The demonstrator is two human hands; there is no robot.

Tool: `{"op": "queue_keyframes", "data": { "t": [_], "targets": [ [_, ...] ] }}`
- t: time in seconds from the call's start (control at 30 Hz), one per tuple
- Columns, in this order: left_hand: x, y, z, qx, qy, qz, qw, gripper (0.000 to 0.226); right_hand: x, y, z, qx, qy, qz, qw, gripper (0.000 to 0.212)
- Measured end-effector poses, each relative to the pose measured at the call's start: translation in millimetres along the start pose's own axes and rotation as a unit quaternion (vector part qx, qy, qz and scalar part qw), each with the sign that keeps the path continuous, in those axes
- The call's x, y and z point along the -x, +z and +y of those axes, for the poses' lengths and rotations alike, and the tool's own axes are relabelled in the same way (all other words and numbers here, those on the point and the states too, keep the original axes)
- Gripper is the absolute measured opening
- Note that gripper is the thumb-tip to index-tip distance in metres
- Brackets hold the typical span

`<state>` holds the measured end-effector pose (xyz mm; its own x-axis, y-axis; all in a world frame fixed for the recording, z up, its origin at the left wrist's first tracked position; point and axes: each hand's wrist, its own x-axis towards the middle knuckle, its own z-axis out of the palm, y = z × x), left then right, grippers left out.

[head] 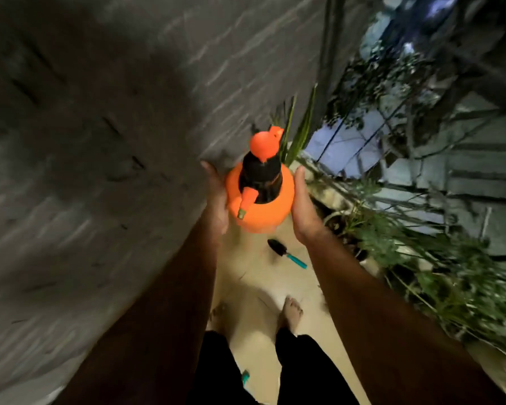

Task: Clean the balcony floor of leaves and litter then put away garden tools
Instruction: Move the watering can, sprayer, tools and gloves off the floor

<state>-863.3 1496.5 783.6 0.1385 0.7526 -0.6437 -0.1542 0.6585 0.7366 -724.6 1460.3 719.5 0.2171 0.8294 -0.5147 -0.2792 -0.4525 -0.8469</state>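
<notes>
**Balcony floor, sprayer held above it**

The balcony floor, pale beige tile, runs as a narrow strip up the middle of the frame. A grey wall fills the left; plants and a railing crowd the right. At centre, the left hand and right hand clasp an orange sprayer between their palms. A small trowel lies on the tile just below.
</notes>
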Motion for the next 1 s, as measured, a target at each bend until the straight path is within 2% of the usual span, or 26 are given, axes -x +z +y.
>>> {"op": "queue_keyframes", "data": {
  "t": [0.1,0.13,0.2,0.27,0.33,0.4,0.5,0.57,0.6,0.67,0.73,0.83,1.0],
  "targets": [
    [31.4,18.6,32.6,0.021,0.079,-0.078,0.994,0.070,29.7,-16.9,-19.1,0.098,-0.073,-0.002,0.993,0.082],
    [39.3,25.0,40.4,0.006,0.090,-0.094,0.991,0.064,42.6,-22.0,-24.8,0.121,-0.090,0.024,0.988,0.086],
    [64.5,39.4,58.9,-0.045,0.104,-0.154,0.982,0.055,76.7,-20.5,-38.6,0.105,-0.140,0.089,0.981,0.097],
    [75.5,54.0,67.3,-0.048,0.074,-0.194,0.977,0.048,106.6,-18.0,-50.1,0.066,-0.173,0.154,0.971,0.099],
    [81.3,74.4,72.8,-0.093,0.043,-0.219,0.970,0.055,131.2,-22.3,-64.7,0.027,-0.207,0.241,0.948,0.085],
    [87.4,101.7,67.8,-0.142,0.014,-0.264,0.954,0.063,155.9,-37.4,-80.4,0.002,-0.216,0.329,0.919,0.084],
    [106.0,144.2,54.0,-0.233,-0.007,-0.349,0.908,0.098,191.9,-76.8,-94.9,-0.013,-0.234,0.403,0.885,0.073],
    [113.2,182.4,37.1,-0.266,0.000,-0.386,0.883,0.121,216.9,-112.1,-104.6,-0.023,-0.238,0.431,0.870,0.074],
    [123.4,196.4,31.0,-0.271,0.011,-0.399,0.876,0.121,229.1,-124.3,-110.4,-0.032,-0.228,0.446,0.865,0.075],
    [157.6,228.7,16.4,-0.256,0.018,-0.434,0.863,0.100,259.2,-155.1,-115.5,-0.052,-0.220,0.480,0.848,0.085],
    [198.6,263.1,0.0,-0.230,-0.001,-0.468,0.853,0.090,288.9,-188.6,-117.3,-0.069,-0.223,0.501,0.833,0.088],
    [242.4,309.2,-35.6,-0.211,-0.008,-0.501,0.840,0.089,333.5,-233.9,-108.9,-0.106,-0.226,0.530,0.810,0.076],
    [316.0,385.4,-108.3,-0.224,-0.028,-0.561,0.797,0.107,416.2,-319.3,-81.3,-0.126,-0.240,0.562,0.782,0.088]
  ]
}}
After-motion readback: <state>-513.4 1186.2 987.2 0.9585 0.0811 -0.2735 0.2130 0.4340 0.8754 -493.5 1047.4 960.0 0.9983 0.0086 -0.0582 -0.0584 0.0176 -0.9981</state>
